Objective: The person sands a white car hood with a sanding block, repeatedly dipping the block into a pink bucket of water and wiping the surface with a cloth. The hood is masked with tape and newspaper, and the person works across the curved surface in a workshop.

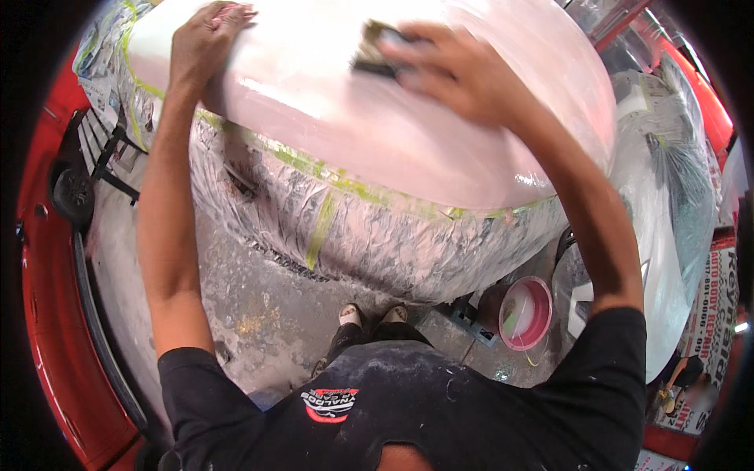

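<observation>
Near, left of centre, a red-and-white printed logo (330, 403) with lettering stands on the person's black shirt (479, 420). Along the right edge, a white sign (711, 334) bears large black and red lettering, digits included.

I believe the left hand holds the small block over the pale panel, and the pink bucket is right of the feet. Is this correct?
Wrong hand: in the head view, the right hand, not the left hand, holds the small block over the pale panel. The pink bucket is right of the feet.
</observation>
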Demonstrator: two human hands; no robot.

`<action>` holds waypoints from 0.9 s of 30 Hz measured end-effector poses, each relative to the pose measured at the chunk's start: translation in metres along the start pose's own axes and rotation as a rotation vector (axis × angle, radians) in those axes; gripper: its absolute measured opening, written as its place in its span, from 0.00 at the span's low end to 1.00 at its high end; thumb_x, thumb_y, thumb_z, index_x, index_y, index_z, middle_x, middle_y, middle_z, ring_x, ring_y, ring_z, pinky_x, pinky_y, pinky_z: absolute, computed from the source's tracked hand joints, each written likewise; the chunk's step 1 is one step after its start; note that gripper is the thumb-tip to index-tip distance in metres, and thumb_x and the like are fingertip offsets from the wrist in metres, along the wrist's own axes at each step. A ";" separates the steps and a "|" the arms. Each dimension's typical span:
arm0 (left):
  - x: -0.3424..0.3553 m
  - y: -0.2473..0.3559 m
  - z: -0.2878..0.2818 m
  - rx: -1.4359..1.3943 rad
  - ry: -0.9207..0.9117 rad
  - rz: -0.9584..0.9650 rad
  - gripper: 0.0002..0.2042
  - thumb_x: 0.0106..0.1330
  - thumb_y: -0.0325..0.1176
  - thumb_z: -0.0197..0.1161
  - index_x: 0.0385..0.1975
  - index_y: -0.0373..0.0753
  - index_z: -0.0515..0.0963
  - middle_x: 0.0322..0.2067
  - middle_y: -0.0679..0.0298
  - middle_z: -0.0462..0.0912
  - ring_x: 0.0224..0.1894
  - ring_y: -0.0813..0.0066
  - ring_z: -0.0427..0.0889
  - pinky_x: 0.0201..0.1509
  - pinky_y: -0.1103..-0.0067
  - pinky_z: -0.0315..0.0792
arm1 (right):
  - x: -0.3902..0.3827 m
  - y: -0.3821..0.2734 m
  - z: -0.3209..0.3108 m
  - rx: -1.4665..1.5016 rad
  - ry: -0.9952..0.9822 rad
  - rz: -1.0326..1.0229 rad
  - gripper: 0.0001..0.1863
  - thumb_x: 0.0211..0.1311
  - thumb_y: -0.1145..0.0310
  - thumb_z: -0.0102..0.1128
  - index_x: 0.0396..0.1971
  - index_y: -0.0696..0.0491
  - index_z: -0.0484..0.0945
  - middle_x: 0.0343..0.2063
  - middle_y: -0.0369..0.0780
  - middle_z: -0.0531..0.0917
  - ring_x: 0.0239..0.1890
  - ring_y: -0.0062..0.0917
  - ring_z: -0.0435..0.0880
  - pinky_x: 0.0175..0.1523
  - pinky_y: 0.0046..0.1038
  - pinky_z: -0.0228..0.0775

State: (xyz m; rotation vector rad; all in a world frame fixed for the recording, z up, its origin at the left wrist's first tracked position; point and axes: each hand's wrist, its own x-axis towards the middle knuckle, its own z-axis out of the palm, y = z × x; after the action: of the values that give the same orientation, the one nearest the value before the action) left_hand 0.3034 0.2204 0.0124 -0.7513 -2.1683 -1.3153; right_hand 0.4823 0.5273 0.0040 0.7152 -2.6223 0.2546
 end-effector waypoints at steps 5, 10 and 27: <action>0.022 -0.023 -0.010 0.076 -0.022 0.167 0.09 0.70 0.29 0.61 0.38 0.27 0.79 0.36 0.53 0.87 0.36 0.66 0.89 0.41 0.74 0.83 | -0.110 -0.023 -0.017 0.071 0.078 -0.098 0.29 0.54 0.68 0.75 0.58 0.36 0.84 0.67 0.47 0.74 0.65 0.43 0.76 0.66 0.43 0.71; 0.023 -0.032 -0.009 0.709 0.320 0.509 0.22 0.69 0.44 0.67 0.53 0.33 0.80 0.47 0.46 0.84 0.53 0.51 0.82 0.58 0.61 0.75 | 0.050 0.020 0.010 -0.014 0.030 -0.089 0.22 0.73 0.54 0.58 0.64 0.37 0.80 0.65 0.47 0.76 0.63 0.46 0.76 0.68 0.42 0.66; -0.016 0.102 0.099 1.161 -0.554 0.177 0.26 0.80 0.52 0.46 0.72 0.48 0.66 0.66 0.38 0.71 0.71 0.43 0.67 0.76 0.60 0.59 | -0.289 -0.019 -0.049 0.074 0.160 0.120 0.29 0.48 0.71 0.75 0.55 0.52 0.85 0.65 0.55 0.73 0.63 0.50 0.75 0.68 0.45 0.67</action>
State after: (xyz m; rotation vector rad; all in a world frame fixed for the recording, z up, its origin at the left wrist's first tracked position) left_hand 0.3713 0.3458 0.0254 -0.7811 -2.6411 0.3876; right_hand 0.7357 0.6533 -0.0755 0.5382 -2.5165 0.4275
